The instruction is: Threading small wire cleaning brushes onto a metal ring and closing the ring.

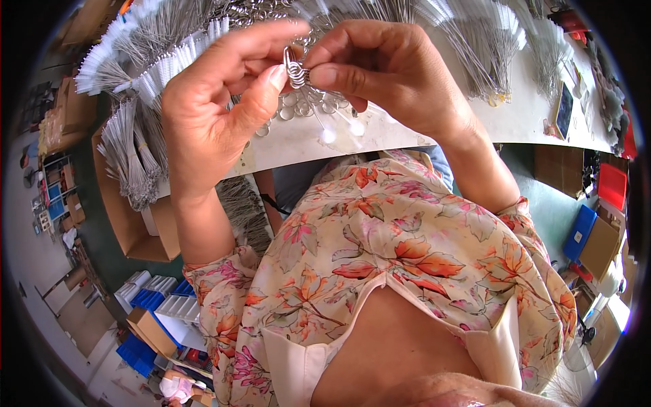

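Above the near edge of the white table (400, 132), both of my hands meet at a small cluster of wire loops (297, 74) on a shiny metal ring. My left hand (203, 102) pinches the ring side between thumb and fingers. From the right, my right hand (390, 71) grips the loop ends with thumb and forefinger. Thin wire stems run down from the cluster, and two bright white tips (328, 134) show below it. Loose metal rings (291, 107) lie on the table just beneath my hands. Exactly which loops are threaded on the ring is too small to tell.
Bundles of white-bristled wire brushes (475, 41) cover the table's back. More wire bundles (132, 152) overhang its left side, above an open cardboard box (146, 237). A phone-like dark device (564, 112) lies far right. Blue and white bins (159, 298) stand lower left.
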The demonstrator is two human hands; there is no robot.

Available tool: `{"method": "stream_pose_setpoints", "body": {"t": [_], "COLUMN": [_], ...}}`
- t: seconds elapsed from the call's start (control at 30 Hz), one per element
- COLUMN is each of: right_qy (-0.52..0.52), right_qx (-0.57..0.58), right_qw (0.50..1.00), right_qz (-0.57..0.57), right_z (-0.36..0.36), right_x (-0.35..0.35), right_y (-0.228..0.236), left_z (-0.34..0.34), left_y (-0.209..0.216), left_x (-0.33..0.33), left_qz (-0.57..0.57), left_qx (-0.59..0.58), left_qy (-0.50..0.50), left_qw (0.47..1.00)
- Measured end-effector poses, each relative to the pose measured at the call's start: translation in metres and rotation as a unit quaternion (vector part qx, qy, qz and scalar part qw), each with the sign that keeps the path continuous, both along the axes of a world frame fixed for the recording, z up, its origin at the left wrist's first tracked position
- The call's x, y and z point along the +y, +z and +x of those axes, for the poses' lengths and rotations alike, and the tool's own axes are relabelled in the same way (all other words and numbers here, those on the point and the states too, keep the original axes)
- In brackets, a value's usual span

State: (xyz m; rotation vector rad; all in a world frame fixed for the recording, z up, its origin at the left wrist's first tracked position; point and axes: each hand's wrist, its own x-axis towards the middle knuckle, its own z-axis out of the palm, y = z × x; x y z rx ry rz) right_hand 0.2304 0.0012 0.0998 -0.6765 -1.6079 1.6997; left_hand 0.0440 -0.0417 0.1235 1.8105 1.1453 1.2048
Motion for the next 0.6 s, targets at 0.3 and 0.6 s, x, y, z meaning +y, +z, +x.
{"method": "stream_pose_setpoints", "body": {"t": [0.3,0.6], "right_qy": [0.034,0.055], "right_qx": [0.066,0.081], "right_qw": [0.993,0.991], "right_qz": [-0.095,-0.095], "right_z": [0.003,-0.003], "right_x": [-0.001,0.001], "right_y": [-0.003,-0.002], "left_z": [-0.005,-0.009], "left_y": [-0.013,0.004], "left_x": [-0.001,-0.009], "left_qz": [-0.221,-0.202], "left_qx": [-0.276,-0.180], "left_qy": [-0.038,-0.023], "left_qw": [0.935,0.962]}}
